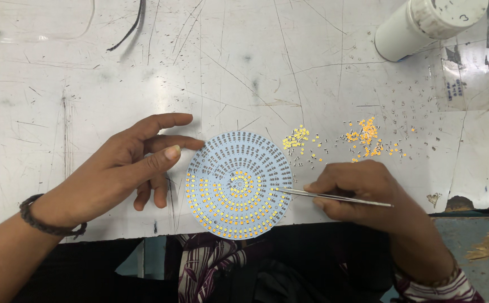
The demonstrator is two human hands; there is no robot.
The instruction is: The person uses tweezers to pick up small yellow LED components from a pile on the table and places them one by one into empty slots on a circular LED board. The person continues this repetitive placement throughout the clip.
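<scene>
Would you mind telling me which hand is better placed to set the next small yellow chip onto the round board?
Probably the right hand: it holds the tweezers, tips at the round board edge, near the loose chips. The left hand is empty beside the board.

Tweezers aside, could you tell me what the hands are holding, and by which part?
The right hand pinches the metal tweezers around their middle. The left hand holds nothing; its fingertips rest at the round circuit board edge.

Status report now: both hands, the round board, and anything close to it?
Left hand open, fingertips at round board edge. Right hand pinches tweezers, tip on board. Board partly filled with yellow chips. Loose chips beside, nothing blocking.
</scene>
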